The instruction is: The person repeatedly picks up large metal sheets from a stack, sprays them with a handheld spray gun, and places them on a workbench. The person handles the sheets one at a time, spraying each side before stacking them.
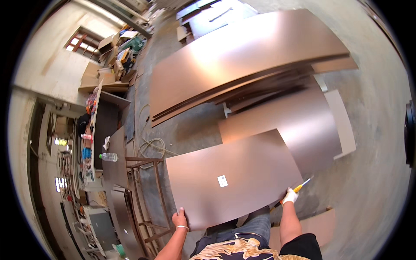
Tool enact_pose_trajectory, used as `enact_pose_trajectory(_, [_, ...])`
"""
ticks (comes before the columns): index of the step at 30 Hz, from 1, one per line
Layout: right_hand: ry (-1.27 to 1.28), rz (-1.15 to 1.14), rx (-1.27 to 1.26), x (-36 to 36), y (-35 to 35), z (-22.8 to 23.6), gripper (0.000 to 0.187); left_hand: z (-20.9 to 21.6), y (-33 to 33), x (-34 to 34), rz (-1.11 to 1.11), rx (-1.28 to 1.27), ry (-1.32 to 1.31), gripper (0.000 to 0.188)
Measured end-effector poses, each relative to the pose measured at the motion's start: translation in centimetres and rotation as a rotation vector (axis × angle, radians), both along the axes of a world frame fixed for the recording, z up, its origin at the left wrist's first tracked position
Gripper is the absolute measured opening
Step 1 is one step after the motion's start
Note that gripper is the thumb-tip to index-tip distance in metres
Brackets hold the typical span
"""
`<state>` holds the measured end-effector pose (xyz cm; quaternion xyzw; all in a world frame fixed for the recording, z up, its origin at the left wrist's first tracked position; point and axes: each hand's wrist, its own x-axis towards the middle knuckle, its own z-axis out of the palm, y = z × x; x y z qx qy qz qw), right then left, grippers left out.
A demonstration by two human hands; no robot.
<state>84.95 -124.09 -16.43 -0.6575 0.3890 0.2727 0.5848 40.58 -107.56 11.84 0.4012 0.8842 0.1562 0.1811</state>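
A brown, satin-faced rectangular panel (pixel 255 173) is held in front of my body, with a small white label (pixel 222 181) on its face. My left hand (pixel 180 218), bare with a white band at the wrist, grips its lower left corner, thumb on the face and fingers hidden behind. At the lower right corner, my right hand (pixel 291 196) in a white glove closes on the edge. The same hand holds a screwdriver (pixel 297 188) with a yellow and orange handle, its slim pale shaft pointing up and to the right.
Large brown panels (pixel 242 56) lie stacked ahead; another brown panel (pixel 286 117) rests lower beside a pale sheet (pixel 344 121). To the left stand a metal frame (pixel 149 195) and a table with a clear bottle (pixel 109 157). A hose (pixel 149 145) coils on the floor near cardboard scraps (pixel 108 76).
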Motion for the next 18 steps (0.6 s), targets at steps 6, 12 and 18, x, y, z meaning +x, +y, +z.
enact_pose_trajectory(6, [-0.193, 0.106, 0.071, 4.6, 0.4, 4.2, 0.052, -3.5, 0.1, -1.8, 0.068, -0.195, 0.033, 0.064])
enact_pose_trajectory(12, [-0.293, 0.245, 0.152, 2.2, 3.5, 10.9, 0.040, -2.5, -4.8, -7.8, 0.306, -0.268, -0.130, 0.062])
enact_pose_trajectory(18, [-0.128, 0.636, 0.534, -1.8, 11.6, 13.1, 0.026, -3.9, -5.2, -20.4, 0.387, 0.047, -0.335, 0.055])
